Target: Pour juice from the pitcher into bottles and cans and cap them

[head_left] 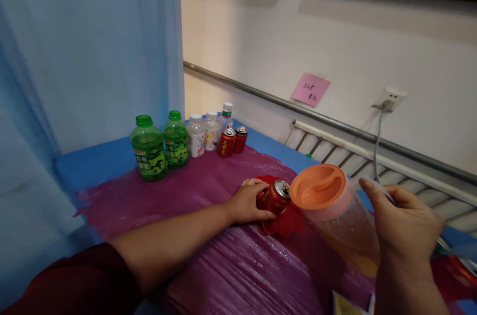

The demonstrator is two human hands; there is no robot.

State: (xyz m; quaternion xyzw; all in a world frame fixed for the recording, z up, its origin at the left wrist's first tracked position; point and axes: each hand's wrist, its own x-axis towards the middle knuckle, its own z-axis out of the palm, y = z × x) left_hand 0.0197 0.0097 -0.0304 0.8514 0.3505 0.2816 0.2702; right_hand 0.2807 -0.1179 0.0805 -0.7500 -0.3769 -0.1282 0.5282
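My left hand [248, 201] is wrapped round a red can [274, 196], which tilts to the right over a red scalloped mat [288, 223]. The can's opened top faces a clear plastic pitcher [346, 228] with an orange lid [319, 187]. Gripping the pitcher's handle, my right hand [406, 220] holds it tilted to the left, its lid close beside the can. Some amber liquid shows inside the pitcher. Whether anything flows between the two cannot be made out.
Green bottles [149, 151], white-capped bottles [196, 137] and two red cans [227, 143] stand at the back left. Purple plastic sheeting [186, 191] covers the blue table. More cans [462, 268] lie at the right edge. A radiator [357, 171] runs along the wall.
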